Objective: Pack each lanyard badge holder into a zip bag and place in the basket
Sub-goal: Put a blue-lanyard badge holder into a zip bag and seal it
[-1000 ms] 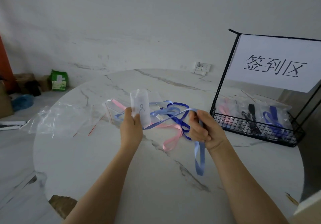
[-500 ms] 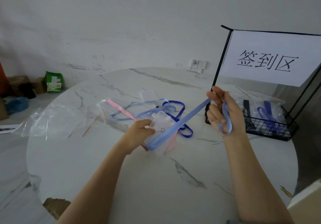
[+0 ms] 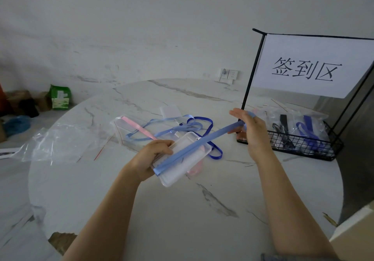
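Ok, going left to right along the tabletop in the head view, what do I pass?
Empty zip bag → left hand gripping the badge holder → right hand with the light blue lanyard looped over it → wire basket.

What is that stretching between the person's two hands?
In the head view, a light blue lanyard runs taut from the badge holder gripped by the left hand to the right hand, looped round its fingers.

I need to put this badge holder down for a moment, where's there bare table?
Bare marble: the table's near half in front of the badge holder, and the strip in front of the basket. Crowded: loose lanyards behind the holder, zip bags at the left.
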Available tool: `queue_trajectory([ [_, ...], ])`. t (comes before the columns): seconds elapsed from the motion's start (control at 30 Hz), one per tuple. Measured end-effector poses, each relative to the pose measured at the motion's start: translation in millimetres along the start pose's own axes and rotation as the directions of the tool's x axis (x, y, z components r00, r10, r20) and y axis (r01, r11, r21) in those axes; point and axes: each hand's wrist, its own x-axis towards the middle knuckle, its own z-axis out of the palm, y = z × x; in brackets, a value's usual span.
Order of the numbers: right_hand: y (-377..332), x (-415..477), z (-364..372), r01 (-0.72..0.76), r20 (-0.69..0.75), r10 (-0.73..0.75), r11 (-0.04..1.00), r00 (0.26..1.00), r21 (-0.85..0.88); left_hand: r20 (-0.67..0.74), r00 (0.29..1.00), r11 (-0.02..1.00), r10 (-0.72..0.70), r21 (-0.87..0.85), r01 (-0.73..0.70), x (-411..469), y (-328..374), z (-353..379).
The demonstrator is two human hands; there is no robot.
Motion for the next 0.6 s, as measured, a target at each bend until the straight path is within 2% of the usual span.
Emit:
queue_trajectory([
  [0.07, 5.6, 0.7, 3.6, 0.05, 0.023, -0.048, 0.995, 0.999, -0.088, 0.048, 0.999, 0.998, 0.003, -0.065, 0.001, -4.3, 2.4, 0.9],
  [0.17, 9.8, 1.7, 8.5, 0.051, 0.025, -0.049, 0.995, 0.998, -0.088, 0.118, 0.991, 0.972, 0.056, -0.235, -0.027, -6.6, 4.1, -1.0],
  [0.23, 12.2, 1.5, 11.8, 0.047, 0.021, -0.045, 0.994, 0.999, -0.098, 0.208, 0.97, 0.894, 0.13, -0.447, -0.024, -3.2, 1.1, -5.7],
  [0.27, 14.5, 1.1, 13.8, 0.05, 0.031, -0.046, 0.992, 0.998, -0.116, 0.257, 0.939, 0.831, 0.23, -0.555, -0.052, -2.8, -0.9, -7.7],
  [0.3, 15.8, -0.4, 16.9, 0.057, 0.055, -0.05, 0.988, 0.997, -0.144, 0.204, 0.917, 0.758, 0.342, -0.636, -0.141, 0.3, -6.7, -12.7],
  [0.33, 17.1, -2.5, 20.3, 0.069, 0.087, -0.053, 0.979, 0.995, -0.194, 0.137, 0.913, 0.708, 0.385, -0.678, -0.197, 3.5, -11.5, -23.1],
  [0.43, 22.7, -9.6, 34.1, 0.088, 0.208, -0.01, 0.926, 0.978, -0.368, 0.117, 0.917, 0.578, 0.381, -0.804, -0.137, 6.1, -12.2, -25.6],
  [0.5, 24.6, -19.1, 45.5, 0.125, 0.31, 0.014, 0.898, 0.951, -0.421, -0.077, 0.943, 0.539, 0.324, -0.804, -0.251, 3.9, -8.9, -24.8],
  [0.53, 25.9, -24.6, 51.0, 0.177, 0.372, 0.009, 0.869, 0.928, -0.463, -0.211, 0.937, 0.533, 0.279, -0.777, -0.334, 2.7, -7.8, -24.3],
  [0.6, 31.5, -32.9, 60.6, 0.284, 0.485, 0.01, 0.801, 0.874, -0.527, -0.395, 0.904, 0.496, 0.163, -0.759, -0.421, 4.0, -7.0, -24.3],
])
